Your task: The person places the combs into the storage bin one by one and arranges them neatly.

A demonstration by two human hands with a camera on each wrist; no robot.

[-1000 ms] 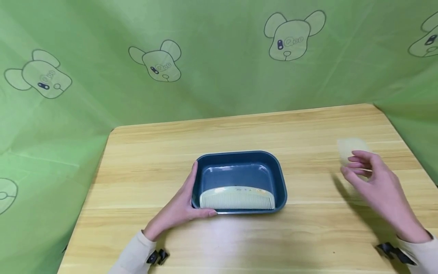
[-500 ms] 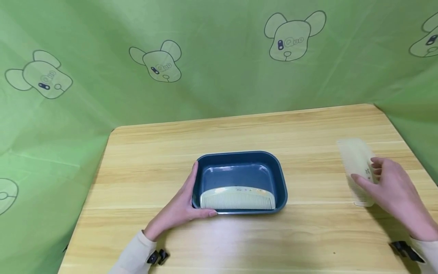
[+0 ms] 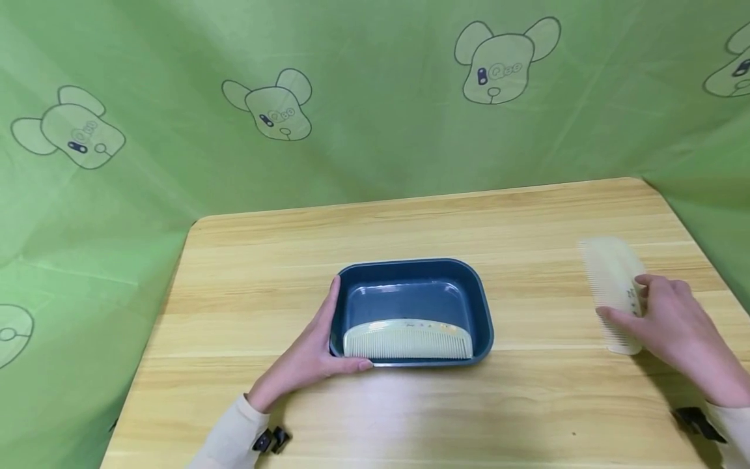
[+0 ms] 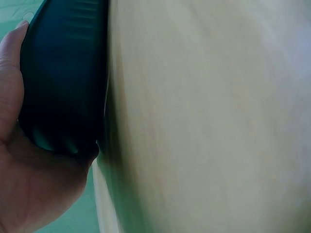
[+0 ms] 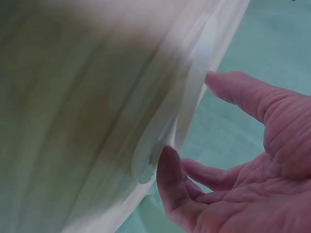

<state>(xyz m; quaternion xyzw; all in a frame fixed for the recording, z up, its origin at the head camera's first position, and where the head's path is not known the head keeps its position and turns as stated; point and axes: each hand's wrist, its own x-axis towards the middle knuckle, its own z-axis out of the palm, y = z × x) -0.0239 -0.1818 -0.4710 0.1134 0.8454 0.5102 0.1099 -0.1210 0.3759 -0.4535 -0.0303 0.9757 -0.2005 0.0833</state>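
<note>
A dark blue rectangular tray [image 3: 404, 299] with raised walls sits on the table; a pale comb [image 3: 407, 340] lies inside along its front wall, teeth towards the front. My left hand [image 3: 310, 348] grips the tray's left front corner, thumb along the front rim; the left wrist view shows the hand [image 4: 34, 179] against the tray's dark side [image 4: 63, 82]. At the right, my right hand [image 3: 674, 319] holds a second pale comb [image 3: 609, 267] across its width, thumb over the teeth and fingertips at the curved back. In the right wrist view, thumb and fingers of that hand [image 5: 243, 160] meet its edges.
The light wooden table [image 3: 246, 280] has rounded far corners. A green cloth [image 3: 375, 163] printed with mouse-like heads hangs behind and at both sides.
My right hand has moved right and down from above the second comb to its curved back, and its thumb now lies over the teeth. The left hand and tray have stayed put.
</note>
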